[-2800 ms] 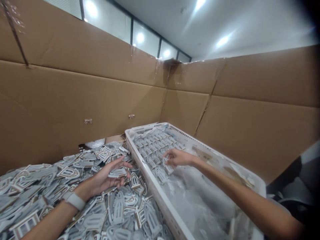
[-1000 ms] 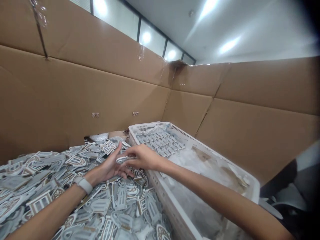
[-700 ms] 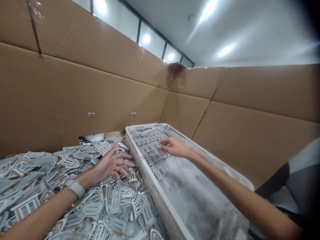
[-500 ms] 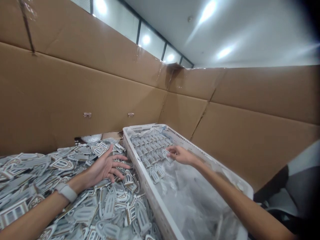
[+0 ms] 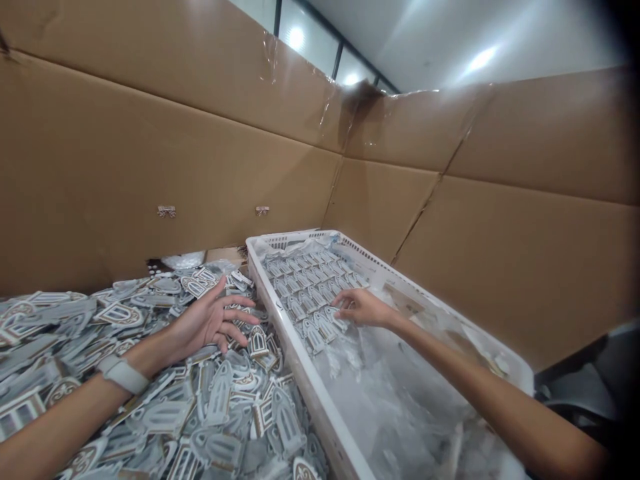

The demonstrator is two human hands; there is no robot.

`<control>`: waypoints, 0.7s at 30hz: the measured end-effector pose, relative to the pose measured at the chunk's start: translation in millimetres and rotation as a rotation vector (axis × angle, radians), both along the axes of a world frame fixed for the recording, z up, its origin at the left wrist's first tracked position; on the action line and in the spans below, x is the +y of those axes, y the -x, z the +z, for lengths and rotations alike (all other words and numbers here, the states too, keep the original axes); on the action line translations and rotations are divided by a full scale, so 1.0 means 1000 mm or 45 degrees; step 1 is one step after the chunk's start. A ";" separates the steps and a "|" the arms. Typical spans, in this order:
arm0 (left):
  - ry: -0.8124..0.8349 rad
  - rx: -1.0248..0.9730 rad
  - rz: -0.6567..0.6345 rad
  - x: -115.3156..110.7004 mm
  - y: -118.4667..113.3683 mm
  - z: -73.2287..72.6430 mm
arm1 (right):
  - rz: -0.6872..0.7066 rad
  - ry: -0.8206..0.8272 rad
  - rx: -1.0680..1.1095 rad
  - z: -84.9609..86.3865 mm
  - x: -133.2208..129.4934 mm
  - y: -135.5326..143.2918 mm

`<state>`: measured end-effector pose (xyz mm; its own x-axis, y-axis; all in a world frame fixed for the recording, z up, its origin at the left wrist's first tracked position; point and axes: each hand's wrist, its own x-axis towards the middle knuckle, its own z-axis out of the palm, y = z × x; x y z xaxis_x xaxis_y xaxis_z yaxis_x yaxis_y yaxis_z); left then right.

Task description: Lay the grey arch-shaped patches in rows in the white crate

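My right hand [image 5: 367, 308] is over the white plastic tray [image 5: 305, 380], its thumb and fingertips pinched on a small arched window-shaped piece [image 5: 340, 323] at the right end of the nearest row. Similar grey-and-white arched pieces [image 5: 315, 297] lie in neat rows on clear plastic film [image 5: 400, 387] in the far part of the tray. Left of the tray, my left hand [image 5: 215, 321] hangs palm sideways with fingers spread, nothing in it. Below it spreads a loose pile of arched pieces [image 5: 170, 417], many overlapping, some with brown edges.
Tall cardboard walls [image 5: 200, 147] stand behind the pile and along the tray's right side, meeting in a corner. Two small patterned pieces [image 5: 262, 211] are on the left wall. A dark object [image 5: 580, 380], partly hidden, sits at the right edge.
The view has tilted down slightly. My right hand has moved a little nearer along the tray, bringing its piece beside two others in the front row. My left hand stays spread.
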<state>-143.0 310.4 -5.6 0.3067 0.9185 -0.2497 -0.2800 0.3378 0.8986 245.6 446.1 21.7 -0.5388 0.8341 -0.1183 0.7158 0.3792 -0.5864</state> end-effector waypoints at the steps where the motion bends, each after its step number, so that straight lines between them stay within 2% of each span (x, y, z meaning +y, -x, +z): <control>1: -0.001 0.004 0.001 0.000 -0.001 0.001 | 0.005 -0.004 -0.020 -0.002 -0.001 0.001; 7: 0.005 0.017 0.003 0.000 -0.001 0.003 | 0.036 -0.066 -0.101 -0.004 -0.004 0.006; 15: -0.021 0.032 -0.026 0.000 -0.001 0.002 | 0.102 -0.466 -0.157 0.013 -0.013 0.011; 21: -0.071 0.151 0.039 0.004 -0.001 -0.002 | 0.206 -0.458 -0.118 0.013 -0.027 0.021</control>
<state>-142.2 314.3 -7.5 0.2499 0.9403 -0.2310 -0.1801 0.2795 0.9431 224.9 418.6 34.8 -0.6676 0.7361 0.1115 0.6734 0.6608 -0.3315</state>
